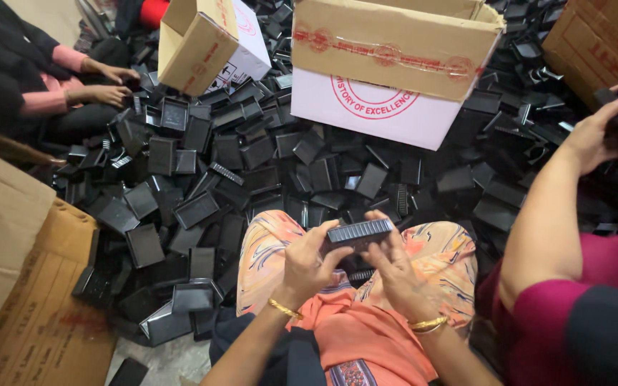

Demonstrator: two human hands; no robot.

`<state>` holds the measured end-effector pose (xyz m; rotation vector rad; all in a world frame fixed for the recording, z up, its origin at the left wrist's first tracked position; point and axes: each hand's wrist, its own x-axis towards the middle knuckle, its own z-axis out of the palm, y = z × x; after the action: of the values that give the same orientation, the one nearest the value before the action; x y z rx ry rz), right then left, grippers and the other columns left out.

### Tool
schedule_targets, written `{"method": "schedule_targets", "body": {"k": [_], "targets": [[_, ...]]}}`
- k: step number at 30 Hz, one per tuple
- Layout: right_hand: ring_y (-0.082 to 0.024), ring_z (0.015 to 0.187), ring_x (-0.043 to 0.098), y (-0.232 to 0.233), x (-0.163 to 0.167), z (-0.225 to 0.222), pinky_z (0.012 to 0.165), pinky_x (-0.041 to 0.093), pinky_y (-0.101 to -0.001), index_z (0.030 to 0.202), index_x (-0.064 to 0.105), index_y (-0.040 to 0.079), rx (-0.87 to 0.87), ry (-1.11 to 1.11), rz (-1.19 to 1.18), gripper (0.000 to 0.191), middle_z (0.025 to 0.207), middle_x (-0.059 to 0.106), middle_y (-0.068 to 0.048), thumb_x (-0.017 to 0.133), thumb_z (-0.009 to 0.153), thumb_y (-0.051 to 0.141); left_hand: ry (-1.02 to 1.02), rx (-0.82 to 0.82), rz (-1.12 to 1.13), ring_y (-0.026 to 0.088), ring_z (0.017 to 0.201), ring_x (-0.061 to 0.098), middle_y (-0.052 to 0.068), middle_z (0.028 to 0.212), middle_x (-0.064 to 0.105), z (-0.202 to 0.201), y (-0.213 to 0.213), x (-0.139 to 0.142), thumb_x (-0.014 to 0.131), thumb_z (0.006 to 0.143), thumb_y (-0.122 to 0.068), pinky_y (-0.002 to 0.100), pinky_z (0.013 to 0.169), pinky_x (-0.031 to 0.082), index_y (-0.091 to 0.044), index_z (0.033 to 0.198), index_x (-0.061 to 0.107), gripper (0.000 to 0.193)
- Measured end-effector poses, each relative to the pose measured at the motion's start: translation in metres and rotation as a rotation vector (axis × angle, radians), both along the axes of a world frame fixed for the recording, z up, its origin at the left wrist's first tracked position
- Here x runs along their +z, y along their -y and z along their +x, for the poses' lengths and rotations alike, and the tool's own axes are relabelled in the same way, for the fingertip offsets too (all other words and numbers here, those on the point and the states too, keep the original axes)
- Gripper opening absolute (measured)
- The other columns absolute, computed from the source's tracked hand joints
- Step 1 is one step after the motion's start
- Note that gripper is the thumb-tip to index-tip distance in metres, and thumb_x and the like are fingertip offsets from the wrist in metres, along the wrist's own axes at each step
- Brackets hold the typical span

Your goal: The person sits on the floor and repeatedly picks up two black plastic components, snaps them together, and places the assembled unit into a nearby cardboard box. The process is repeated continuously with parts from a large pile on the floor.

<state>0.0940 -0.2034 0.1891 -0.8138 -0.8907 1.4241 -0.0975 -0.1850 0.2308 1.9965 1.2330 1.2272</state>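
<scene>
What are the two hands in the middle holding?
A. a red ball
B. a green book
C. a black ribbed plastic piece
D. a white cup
C: the left hand and the right hand both grip a black ribbed plastic piece over the lap, with many similar black pieces piled on the floor.

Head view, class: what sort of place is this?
Probably a small workshop for sorting or packing by hand: a floor heaped with black plastic trays, open cardboard cartons, and people sitting among them, one holding a black ribbed part.
</scene>
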Motion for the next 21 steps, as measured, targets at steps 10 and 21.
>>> {"method": "schedule_targets", "body": {"k": [10,21], "targets": [[-0.019,0.106,0.065,-0.007,-0.039,-0.014,0.097,0.053,-0.0347,0.132,0.048,0.004,-0.16,-0.108,0.365,0.042,0.122,0.064,-0.013,0.054,0.093,-0.012,-0.034,-0.007,0.38,0.037,0.097,0.069,0.017,0.106,0.069,-0.017,0.019,0.019,0.077,0.083,-0.004,0.041,0.086,0.055,-0.002,0.128,0.059,0.049],[-0.043,0.112,0.067,-0.185,0.166,0.034,0.102,0.053,-0.0537,0.13,0.053,0.004,-1.221,0.875,1.433,0.031,0.119,0.066,-0.023,0.065,0.104,-0.006,0.051,0.53,0.175,0.035,0.12,0.062,0.018,0.132,0.061,-0.141,-0.015,-0.083,0.067,0.09,-0.009,0.039,0.103,0.049,0.001,0.134,0.055,0.047]]}}
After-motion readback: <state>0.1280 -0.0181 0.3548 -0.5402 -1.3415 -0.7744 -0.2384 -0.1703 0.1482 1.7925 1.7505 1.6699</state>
